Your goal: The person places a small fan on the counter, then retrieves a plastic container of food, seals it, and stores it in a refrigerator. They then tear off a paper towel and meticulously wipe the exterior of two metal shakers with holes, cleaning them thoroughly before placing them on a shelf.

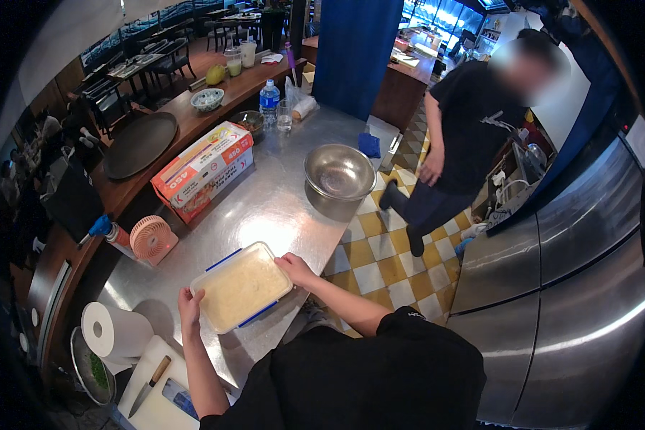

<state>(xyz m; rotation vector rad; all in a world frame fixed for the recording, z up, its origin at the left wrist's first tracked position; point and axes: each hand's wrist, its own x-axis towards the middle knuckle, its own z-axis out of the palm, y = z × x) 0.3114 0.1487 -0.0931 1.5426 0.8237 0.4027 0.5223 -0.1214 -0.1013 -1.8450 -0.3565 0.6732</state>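
A rectangular plastic food container [244, 287] with pale yellowish contents and blue side clips lies between my two hands, over the steel worktop [285, 215]. My left hand [190, 306] grips its left end, thumb on the rim. On the opposite end, my right hand [295, 270] holds the rim near the corner. Whether the container rests on the steel or is slightly raised, I cannot tell. Beyond it, a steel mixing bowl [339, 172] stands at the worktop's right edge. A small pink fan [153, 239] stands to the upper left of my left hand.
A cling film box [204, 169], water bottle [269, 102] and glass [284, 115] stand along the back. At lower left are a paper roll [115, 330] and a kitchen knife [150, 384] on a cutting board [150, 357]. A person [462, 123] is in the tiled aisle at right.
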